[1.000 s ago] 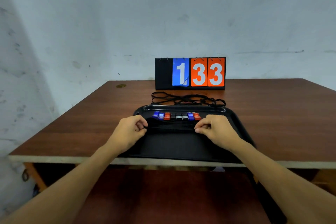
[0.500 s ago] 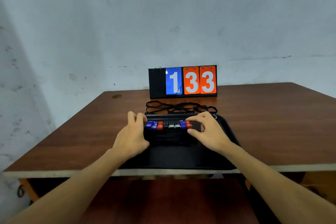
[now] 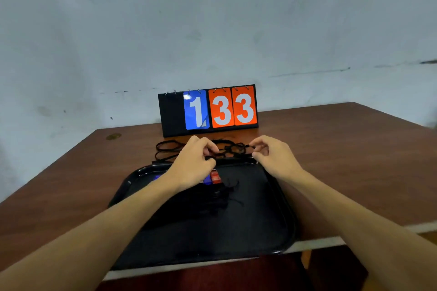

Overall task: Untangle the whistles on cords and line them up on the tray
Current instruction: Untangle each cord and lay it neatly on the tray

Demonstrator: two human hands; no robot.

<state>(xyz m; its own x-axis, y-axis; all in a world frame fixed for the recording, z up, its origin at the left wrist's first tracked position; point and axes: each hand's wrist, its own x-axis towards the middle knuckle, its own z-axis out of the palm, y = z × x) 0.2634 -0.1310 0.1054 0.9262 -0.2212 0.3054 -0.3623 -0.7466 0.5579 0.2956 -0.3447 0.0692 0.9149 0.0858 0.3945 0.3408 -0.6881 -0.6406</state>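
Two pinches are held on the tangled black cords [image 3: 230, 150] behind the glossy black plastic tray [image 3: 250, 222], by left hand [image 3: 192, 166] and right hand [image 3: 275, 158]. The small red and blue whistles [image 3: 214, 176] are laid on it; they could be dragged askew by a hard pull.

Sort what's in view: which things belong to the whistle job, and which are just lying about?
Job: whistles, cords, tray, left hand, right hand.
Lying about: scoreboard, brown spot on the table.
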